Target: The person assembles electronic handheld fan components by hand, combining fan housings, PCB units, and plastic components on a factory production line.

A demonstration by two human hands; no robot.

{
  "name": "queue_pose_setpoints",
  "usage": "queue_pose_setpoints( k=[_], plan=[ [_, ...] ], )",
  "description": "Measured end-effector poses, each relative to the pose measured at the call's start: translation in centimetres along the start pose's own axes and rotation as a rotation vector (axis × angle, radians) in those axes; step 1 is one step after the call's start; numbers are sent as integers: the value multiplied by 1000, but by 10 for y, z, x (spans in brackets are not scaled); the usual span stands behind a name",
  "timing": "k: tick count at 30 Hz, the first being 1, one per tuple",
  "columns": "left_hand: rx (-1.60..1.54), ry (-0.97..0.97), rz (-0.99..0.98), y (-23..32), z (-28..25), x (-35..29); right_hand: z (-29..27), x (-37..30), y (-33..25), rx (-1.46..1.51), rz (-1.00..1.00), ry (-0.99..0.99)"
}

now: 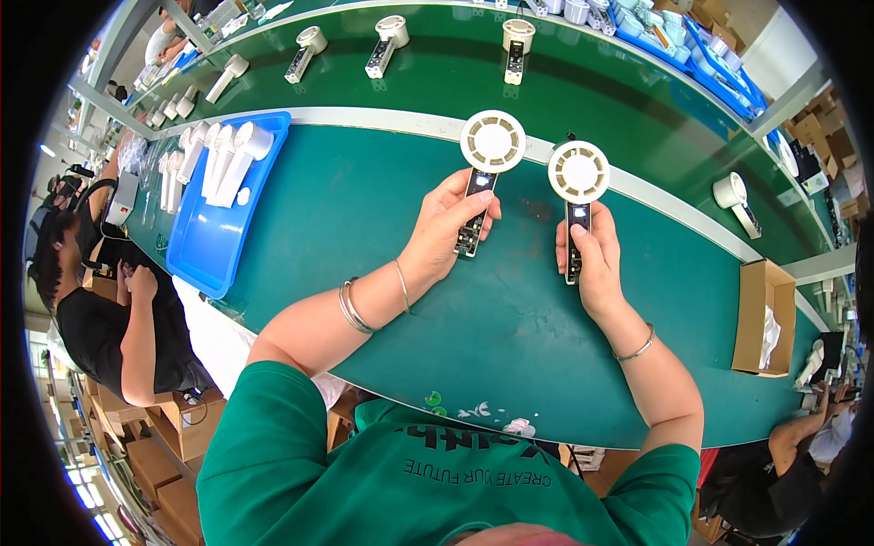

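Along the near edge of the green worktop (510, 350), just beyond my green shirt (282, 455), lie small green pieces (434, 399) and white scraps (519, 426). Metal bangles (349, 308) circle my left wrist. Farther out, my left hand (442, 218) is closed around the handle of a white-headed handheld fan unit (492, 143), its thumb against the exposed dark circuit board; my right hand (597, 257) grips a second fan unit (579, 173) in the same way. Both are held over the worktop, near each other but apart, slotted round heads pointing away from me. At left, beside a co-worker in black (100, 328), a blue tray (202, 250) bears white handled housings (241, 166) toward its far end; at right, an open cardboard box (751, 314) contains something white and crumpled. Beyond, a pale rail (391, 118) bounds the worktop, partly hidden by the two heads. Past this barrier, similar units rest spaced apart on a glossy green surface (446, 77): one ahead (517, 50), others leftward, one at right (731, 191). Farther still, at upper right, blue bins (728, 77) hold pale parts.
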State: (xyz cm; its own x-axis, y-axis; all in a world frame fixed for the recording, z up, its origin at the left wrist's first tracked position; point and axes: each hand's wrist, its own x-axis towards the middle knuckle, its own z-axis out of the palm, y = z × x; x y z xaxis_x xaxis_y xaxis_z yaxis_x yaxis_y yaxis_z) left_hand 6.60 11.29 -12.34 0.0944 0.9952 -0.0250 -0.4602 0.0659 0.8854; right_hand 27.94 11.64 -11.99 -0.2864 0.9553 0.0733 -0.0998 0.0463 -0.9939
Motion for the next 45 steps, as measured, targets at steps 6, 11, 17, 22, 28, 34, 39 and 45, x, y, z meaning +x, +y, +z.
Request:
queue_pose_setpoints(
  k=[6, 11, 17, 22, 28, 34, 39, 45],
  plan=[
    [-6, 10, -2, -1, -1, 1, 1, 0, 1, -23, 18, 29],
    [-1, 11, -6, -3, -1, 0, -1, 1, 3, 1, 25, 75],
    [30, 2, 6, -4, -2, 0, 2, -2, 1, -55, -4, 39],
    [30, 13, -6, -4, -2, 1, -1, 1, 3, -62, 19, 57],
    [27, 0, -9, -4, -2, 1, -2, 1, 4, -34, 15, 61],
    [21, 8, 3, -4, -2, 0, -1, 1, 6, -16, 22, 76],
    [11, 15, -11, -4, -1, 0, -2, 2, 3, -16, 38, 98],
    [29, 22, -18, -3, 0, 0, -3, 4, 5, -6, 41, 123]
  ],
)
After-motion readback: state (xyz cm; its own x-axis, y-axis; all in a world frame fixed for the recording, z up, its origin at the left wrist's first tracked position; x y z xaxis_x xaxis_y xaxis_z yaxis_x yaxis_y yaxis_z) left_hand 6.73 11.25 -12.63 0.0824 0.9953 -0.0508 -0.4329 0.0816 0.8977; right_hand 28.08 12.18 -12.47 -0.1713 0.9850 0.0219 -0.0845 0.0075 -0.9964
